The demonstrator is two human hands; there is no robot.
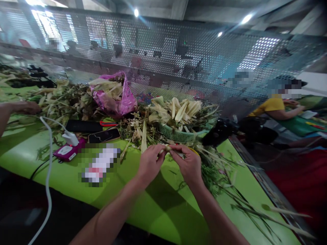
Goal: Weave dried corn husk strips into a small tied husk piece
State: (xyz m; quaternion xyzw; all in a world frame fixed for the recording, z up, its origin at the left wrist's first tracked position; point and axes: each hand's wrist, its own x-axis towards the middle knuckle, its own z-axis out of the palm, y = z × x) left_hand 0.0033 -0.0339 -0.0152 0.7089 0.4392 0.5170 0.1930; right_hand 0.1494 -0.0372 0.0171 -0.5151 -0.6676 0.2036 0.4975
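Observation:
My left hand (150, 165) and my right hand (188, 165) meet above the green table (163, 214), fingertips pinched. Between them is a small pale piece (167, 148) that looks like dried husk; the fingers cover most of it. A pale strip also shows under my right fingers. Just beyond stands a green basket (176, 135), heaped with pale dried husks (184, 110). Loose dry stalks and leaves (138, 131) lie to its left. Beside my right wrist is a bunch of feathery green sprigs (211, 178).
To the left are a purple plastic bag (129, 102) of husks, a phone (104, 136), a magenta power block (68, 152) and a white cable (48, 177). Another person's hand (32, 108) reaches in at far left. A black object (221, 131) stands by the right edge.

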